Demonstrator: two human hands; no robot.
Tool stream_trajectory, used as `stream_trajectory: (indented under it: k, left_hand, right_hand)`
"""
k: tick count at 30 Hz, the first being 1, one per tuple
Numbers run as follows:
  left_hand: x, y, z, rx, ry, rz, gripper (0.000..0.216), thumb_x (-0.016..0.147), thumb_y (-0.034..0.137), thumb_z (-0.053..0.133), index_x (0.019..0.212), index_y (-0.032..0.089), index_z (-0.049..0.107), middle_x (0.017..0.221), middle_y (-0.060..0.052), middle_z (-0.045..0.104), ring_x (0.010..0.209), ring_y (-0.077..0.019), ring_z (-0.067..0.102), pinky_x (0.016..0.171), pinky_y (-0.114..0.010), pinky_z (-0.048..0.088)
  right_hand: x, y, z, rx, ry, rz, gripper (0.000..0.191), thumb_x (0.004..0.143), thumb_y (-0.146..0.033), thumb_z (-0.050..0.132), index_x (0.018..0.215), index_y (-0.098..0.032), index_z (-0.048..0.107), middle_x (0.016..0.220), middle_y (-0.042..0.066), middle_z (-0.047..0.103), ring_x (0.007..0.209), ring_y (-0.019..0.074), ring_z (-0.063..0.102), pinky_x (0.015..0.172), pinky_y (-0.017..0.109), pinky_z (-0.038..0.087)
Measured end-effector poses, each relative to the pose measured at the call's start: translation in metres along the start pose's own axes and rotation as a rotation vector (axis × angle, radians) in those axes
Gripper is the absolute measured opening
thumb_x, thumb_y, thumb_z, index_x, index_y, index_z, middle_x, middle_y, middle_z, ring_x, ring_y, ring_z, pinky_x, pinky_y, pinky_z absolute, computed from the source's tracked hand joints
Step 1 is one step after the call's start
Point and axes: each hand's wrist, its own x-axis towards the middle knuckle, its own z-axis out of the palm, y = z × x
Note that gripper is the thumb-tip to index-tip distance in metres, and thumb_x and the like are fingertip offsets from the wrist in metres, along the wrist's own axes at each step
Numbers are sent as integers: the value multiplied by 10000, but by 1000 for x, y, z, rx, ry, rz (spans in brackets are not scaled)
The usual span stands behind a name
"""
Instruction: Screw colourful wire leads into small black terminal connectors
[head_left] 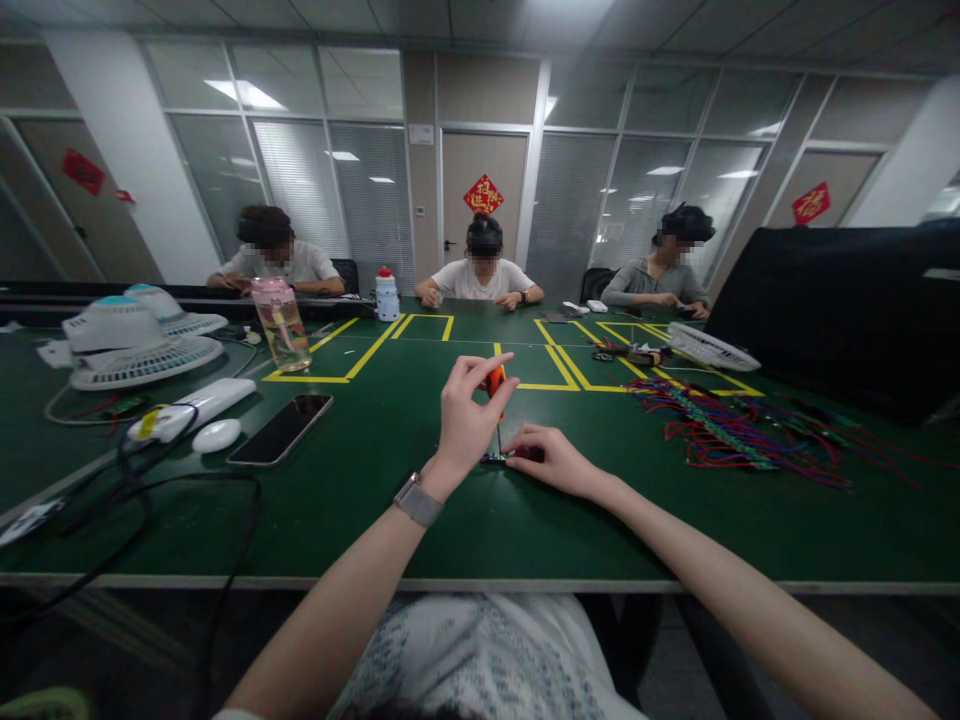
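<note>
My left hand [466,410], with a grey watch on the wrist, pinches the orange handle of a small screwdriver [495,384] that stands upright on the green table [465,520]. Its tip rests on a small dark part [495,458] lying on the table. My right hand [551,458] lies beside it, fingers curled down on that small part, pinning it in place. What the part is I cannot make out.
A bundle of coloured wires [720,425] lies to the right. At left are a black phone [282,428], a white mouse [216,435], cables, two small fans [135,345] and a pink bottle [282,325]. Three other people sit across the table. A dark screen [840,310] stands at right.
</note>
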Motion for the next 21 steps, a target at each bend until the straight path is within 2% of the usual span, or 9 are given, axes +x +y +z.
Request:
stream_trajectory:
  k: [3,6,8,10,12,15,17,21]
  left_hand:
    - [0,1,-1,15,-9,-7,242,885,275,596,1105,240,690,951,-37,531,838,-126,568,790,-267,498]
    - [0,-2,0,-40,-46,-22,311,954,226,445,1200,232,635,1116,-75,570,1014,-155,585,904,-304,485]
    - [0,-4,1,-108,-74,-51,347,965,206,408,1265,230,581,1179,-82,599,1018,-156,606,894,-307,498]
    - [0,-5,2,-145,-79,-79,342,959,210,433,1273,226,566,1140,-76,630,943,-148,630,817,-283,521]
    - [0,-3,1,-97,-46,-75,296,922,221,519,1203,217,613,1023,-58,634,870,-142,622,763,-263,519]
    - [1,1,-1,34,16,-43,220,838,246,655,1053,212,685,888,-24,556,791,-128,571,772,-266,501]
    - [1,1,-2,45,13,-43,228,856,251,629,1076,218,680,918,-29,536,814,-128,567,803,-274,497]
    - [0,-3,1,-86,-64,-98,359,935,182,453,1274,220,562,1057,-64,603,907,-138,617,826,-282,507]
  right_hand:
    - [-1,-1,-1,7,26,-20,209,852,-332,632,947,-180,738,801,40,627,691,137,576,649,259,460]
    - [-2,-3,-2,28,83,-59,198,862,-336,618,907,-184,736,847,59,668,725,148,606,692,275,485]
    - [-3,-5,-3,35,116,-76,189,870,-330,607,858,-189,732,831,56,691,735,152,623,716,281,490]
    - [-3,-6,-4,34,126,-87,179,871,-318,607,835,-191,729,805,49,706,740,155,637,727,281,492]
    - [-4,-6,-3,31,114,-96,171,871,-310,608,844,-193,729,815,50,719,754,160,649,734,281,495]
    - [-4,-3,-2,26,86,-112,175,873,-319,608,860,-199,734,841,57,731,792,173,663,754,291,503]
    - [-4,-2,-2,26,76,-121,179,876,-324,607,867,-204,740,860,60,736,813,177,669,770,296,507]
    - [-4,-2,-1,22,61,-139,184,884,-319,599,885,-211,748,889,61,737,835,174,671,780,291,510]
